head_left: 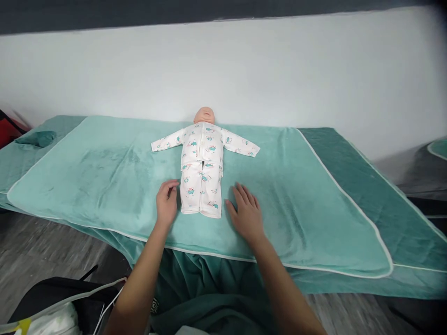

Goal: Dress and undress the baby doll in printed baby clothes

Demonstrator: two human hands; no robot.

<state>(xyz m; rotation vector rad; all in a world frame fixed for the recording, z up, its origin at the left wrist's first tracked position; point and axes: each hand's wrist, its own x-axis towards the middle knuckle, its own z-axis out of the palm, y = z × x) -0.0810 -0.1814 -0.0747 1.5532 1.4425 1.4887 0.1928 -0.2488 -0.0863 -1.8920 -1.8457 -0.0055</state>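
Note:
A baby doll (204,114) lies on its back on a light green blanket (115,181), its head towards the wall. It wears a white printed top (201,143) with the sleeves spread out sideways and white printed trousers (191,190) with the legs side by side. My left hand (167,200) is beside the left trouser leg, fingers bent inwards and nothing seen in them. Flat on the blanket, to the right of the trousers and apart from them, rests my right hand (245,211) with its fingers spread.
The blanket lies over a darker green cover (352,172) on a long bed against a white wall (279,70). An opening (37,138) in the cover is at the far left. A black bag (45,288) with white cables stands at the lower left.

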